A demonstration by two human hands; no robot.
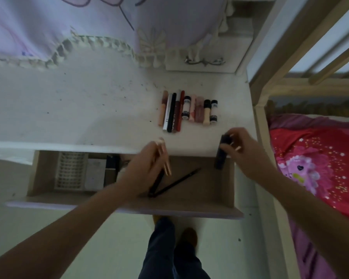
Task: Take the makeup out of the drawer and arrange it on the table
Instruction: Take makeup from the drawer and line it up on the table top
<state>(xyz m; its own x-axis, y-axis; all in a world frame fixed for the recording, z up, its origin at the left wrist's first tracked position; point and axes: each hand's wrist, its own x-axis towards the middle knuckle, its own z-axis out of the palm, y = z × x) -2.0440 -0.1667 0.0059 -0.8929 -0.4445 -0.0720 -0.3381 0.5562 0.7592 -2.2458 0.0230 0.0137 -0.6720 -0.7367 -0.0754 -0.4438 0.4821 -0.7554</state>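
**A:** ok what's out of the drawer (pixel 231 198) so far?

**B:** a row of makeup (pixel 187 111) lying side by side on the white tabletop (pixel 79 109), right-hand part, near the back. Long sticks on the left of the row (peach, silver/black, dark red), shorter tubes to the right. 2 of the short ones are white w/ black caps and black print on them, but it's too blurry to read, so no brand from me.

**A:** hands?

**B:** left hand (pixel 147 168) is over the open drawer, fingers closed round a pinkish stick (pixel 164 158), plus something thin and black poking out under the hand, prob a 2nd item but can't tell for sure. Right hand (pixel 244 150) is at the front right edge of the tabletop, fingertips pinched on the top of a dark tube (pixel 222 154), which hangs upright over the drawer's right corner.

**A:** anything left inside?

**B:** a thin black pencil (pixel 179 181) lying diagonally on the drawer bottom. On the left side a white plastic basket (pixel 71 172), a pale box (pixel 95 174) and a black box (pixel 112 162). Bed (pixel 314 168) w/ pink cover on the right.
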